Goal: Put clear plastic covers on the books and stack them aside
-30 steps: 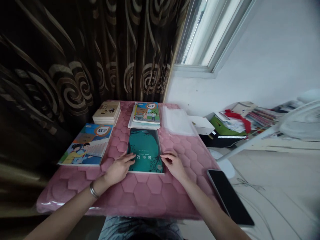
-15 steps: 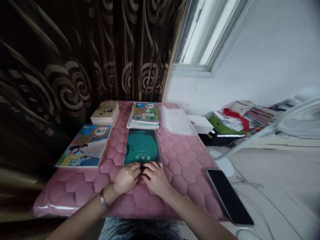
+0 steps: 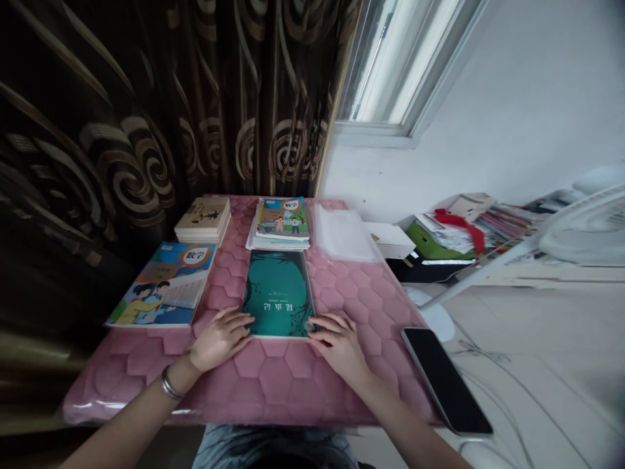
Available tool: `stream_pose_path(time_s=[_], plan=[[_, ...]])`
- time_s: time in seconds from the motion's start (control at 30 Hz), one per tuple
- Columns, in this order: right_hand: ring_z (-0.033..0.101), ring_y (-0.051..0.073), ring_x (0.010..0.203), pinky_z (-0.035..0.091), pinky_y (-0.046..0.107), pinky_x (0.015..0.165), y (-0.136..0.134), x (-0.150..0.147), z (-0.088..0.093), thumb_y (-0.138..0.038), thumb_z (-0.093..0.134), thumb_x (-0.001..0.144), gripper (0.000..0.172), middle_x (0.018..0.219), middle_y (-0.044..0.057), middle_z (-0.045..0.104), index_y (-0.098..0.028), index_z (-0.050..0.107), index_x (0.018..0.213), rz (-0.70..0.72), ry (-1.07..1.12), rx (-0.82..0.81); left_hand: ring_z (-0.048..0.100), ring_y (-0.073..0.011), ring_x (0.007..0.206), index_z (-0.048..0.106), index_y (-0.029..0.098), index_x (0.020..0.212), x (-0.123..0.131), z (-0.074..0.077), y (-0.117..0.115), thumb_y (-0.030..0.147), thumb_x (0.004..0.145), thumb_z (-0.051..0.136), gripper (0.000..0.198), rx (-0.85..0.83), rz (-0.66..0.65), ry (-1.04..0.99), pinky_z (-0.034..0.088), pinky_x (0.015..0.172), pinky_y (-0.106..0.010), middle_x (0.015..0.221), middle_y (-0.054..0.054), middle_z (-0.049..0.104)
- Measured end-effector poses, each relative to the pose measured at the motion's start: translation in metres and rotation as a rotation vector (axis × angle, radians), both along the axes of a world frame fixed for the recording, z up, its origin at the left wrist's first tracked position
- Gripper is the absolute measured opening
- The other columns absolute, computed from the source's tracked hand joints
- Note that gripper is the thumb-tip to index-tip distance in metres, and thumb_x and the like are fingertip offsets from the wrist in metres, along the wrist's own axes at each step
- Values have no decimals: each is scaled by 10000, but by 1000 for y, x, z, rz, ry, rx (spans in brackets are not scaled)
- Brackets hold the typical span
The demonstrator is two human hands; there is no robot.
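Note:
A green book [image 3: 278, 293] with dark branches on its cover lies flat on the pink padded tabletop, its title upside down to me. My left hand [image 3: 222, 335] has its curled fingers on the book's near left corner, with the thumb beside the near edge. At the near right corner, the fingers of my right hand [image 3: 336, 342] rest on the cover's edge, and the thumb is close below. Both hands appear to hold the book lightly by these corners. Just beyond it sits a stack of books [image 3: 282, 221] topped by a blue illustrated textbook.
On the left lie another blue textbook [image 3: 166, 286] and a stack of tan books [image 3: 204, 218]. Clear plastic sheets [image 3: 344, 234] are at the back right. A phone [image 3: 446, 381] lies at the table's right edge. Beyond stand a white box [image 3: 390, 241] and a fan [image 3: 586, 228].
My hands have moved apart, from together at the middle of the green book's near edge out to its two near corners. The book's near edge now shows.

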State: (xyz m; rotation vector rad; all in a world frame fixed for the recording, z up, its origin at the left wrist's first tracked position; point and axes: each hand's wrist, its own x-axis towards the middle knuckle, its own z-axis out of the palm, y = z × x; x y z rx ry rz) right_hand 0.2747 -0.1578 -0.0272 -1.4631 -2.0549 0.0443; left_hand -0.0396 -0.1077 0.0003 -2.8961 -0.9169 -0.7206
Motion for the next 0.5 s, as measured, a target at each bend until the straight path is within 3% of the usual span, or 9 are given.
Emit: stream_pose_path(time_s=[0.27, 0.5], plan=[[607, 233, 1057, 364, 431, 930, -1, 5, -5, -283, 658, 860, 146, 1077, 0, 741, -346, 773, 795, -24, 13, 4, 650, -164, 1121, 713, 243, 903, -14, -10, 6, 221, 923, 549, 167, -174, -47, -68, 489, 1019, -367, 1193, -33, 706], [590, 264, 1126, 376, 497, 979, 1, 9, -4, -299, 689, 820, 120, 1255, 18, 655, -365, 776, 869, -27, 117, -147, 600, -161, 1197, 704, 218, 969, -17, -13, 5, 185, 921, 542, 172, -322, -86, -196, 526, 983, -324, 1219, -65, 691]])
